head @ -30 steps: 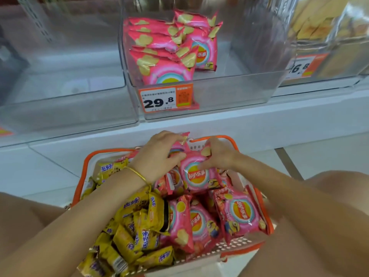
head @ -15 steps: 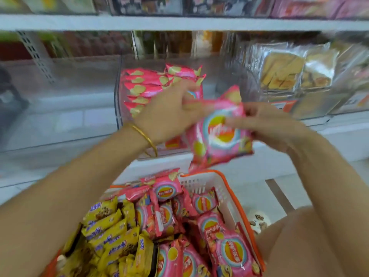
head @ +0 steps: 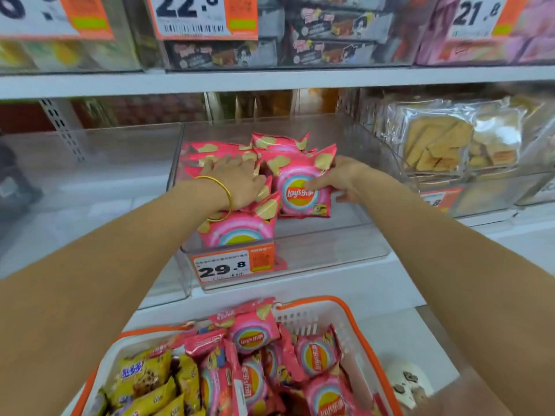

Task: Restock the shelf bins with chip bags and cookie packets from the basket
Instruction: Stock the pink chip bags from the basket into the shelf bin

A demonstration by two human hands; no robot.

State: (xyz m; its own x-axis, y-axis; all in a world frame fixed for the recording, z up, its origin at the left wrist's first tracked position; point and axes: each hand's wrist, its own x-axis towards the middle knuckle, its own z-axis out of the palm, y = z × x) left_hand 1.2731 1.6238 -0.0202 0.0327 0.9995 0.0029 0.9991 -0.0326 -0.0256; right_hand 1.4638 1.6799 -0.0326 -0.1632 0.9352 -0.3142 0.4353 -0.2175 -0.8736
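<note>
Right hand [head: 345, 183] pinches a pink chip bag [head: 300, 202] by its edge, standing it upright inside the clear bin [head: 330, 253]. Left hand [head: 237, 183] lies spread on the stacked bags [head: 237, 232] just beside it. Down below, the basket [head: 303, 321] holds pink bags and yellow cookie packets [head: 144, 376].

Pink chip bag [head: 303, 190] upright in clear bin [head: 330, 253], more below — in orange basket [head: 348, 313]
</note>
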